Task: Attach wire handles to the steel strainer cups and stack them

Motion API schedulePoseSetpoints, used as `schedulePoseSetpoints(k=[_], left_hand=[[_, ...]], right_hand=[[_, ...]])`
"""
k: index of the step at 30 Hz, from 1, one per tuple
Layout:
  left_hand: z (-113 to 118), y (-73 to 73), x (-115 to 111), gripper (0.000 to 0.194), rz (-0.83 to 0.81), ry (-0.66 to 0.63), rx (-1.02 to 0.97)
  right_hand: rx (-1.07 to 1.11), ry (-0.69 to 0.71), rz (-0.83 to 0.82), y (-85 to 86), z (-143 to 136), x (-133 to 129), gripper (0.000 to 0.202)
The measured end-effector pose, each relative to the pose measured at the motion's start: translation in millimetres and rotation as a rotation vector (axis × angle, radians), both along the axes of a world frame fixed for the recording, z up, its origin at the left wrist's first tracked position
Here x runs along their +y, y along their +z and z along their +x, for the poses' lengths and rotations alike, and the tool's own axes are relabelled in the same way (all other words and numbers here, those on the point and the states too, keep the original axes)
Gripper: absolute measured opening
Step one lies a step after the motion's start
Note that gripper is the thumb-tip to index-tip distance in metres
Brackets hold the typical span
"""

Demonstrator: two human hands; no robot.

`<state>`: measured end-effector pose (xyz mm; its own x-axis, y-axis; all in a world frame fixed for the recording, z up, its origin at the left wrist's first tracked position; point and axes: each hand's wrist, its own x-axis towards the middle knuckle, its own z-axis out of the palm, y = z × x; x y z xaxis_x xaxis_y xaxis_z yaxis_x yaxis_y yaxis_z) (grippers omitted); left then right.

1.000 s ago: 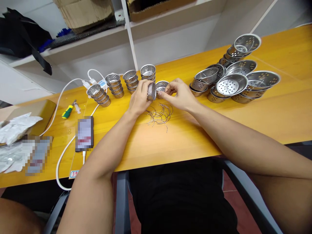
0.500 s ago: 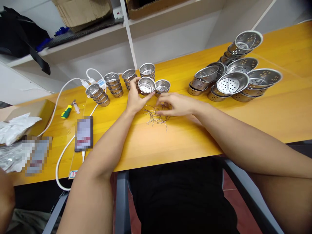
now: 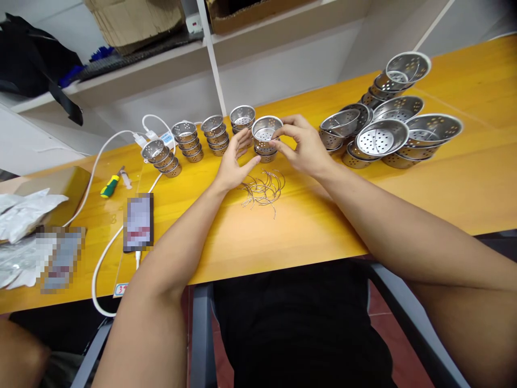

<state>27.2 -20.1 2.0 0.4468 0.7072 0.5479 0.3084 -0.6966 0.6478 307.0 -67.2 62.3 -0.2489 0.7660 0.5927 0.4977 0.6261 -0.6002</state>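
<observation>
A perforated metal strainer basket (image 3: 264, 141) sits in the mouth of a lower strainer basket (image 3: 265, 158) at the table's middle. My right hand (image 3: 302, 144) pinches its right side between thumb and fingers. On the left, my left hand (image 3: 233, 166) is open, thumb and fingers apart, close to the basket; whether it touches is hard to tell. Several thin curved wires (image 3: 262, 189) lie in a loose pile just in front of both hands. Behind my left hand stands another stack of strainer baskets (image 3: 242, 116).
More basket stacks (image 3: 186, 141) stand to the left. Strainer baskets with wires across them (image 3: 383, 137) are grouped at the right. A screwdriver (image 3: 111, 186), a phone (image 3: 138, 221) on a white cable (image 3: 96, 269) and plastic bags (image 3: 28, 215) lie left. Someone's bare limb shows lower left.
The basket has passed from my left hand to my right and moved right, onto the lower basket. My left hand has opened. My right hand has risen from the wires.
</observation>
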Motion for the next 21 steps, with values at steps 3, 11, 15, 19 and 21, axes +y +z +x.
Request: schedulePoseSetpoints(k=[3,11,15,19,21], left_hand=[[0.1,0.8,-6.8,0.103,-0.059,-0.018,0.079],[-1.2,-4.5,-6.0,0.1,-0.043,-0.025,0.105],[-1.4,-6.2,-4.0,0.098,-0.043,-0.012,0.101],[-2.4,-7.8,-0.6,0.091,-0.074,-0.036,0.052],[-3.7,-7.6,0.9,0.088,-0.091,-0.041,0.046]], right_hand=[[-0.011,-0.036,-0.062,-4.4,2.7,8.2,0.045],[-0.059,0.002,-0.108,-12.2,0.9,15.7,0.045],[-0.045,0.08,-0.108,-8.5,-1.6,10.0,0.038],[-0.039,0.137,-0.098,-6.8,-3.8,6.9,0.04],[-0.067,0.13,-0.111,-6.7,-4.4,6.3,0.045]])
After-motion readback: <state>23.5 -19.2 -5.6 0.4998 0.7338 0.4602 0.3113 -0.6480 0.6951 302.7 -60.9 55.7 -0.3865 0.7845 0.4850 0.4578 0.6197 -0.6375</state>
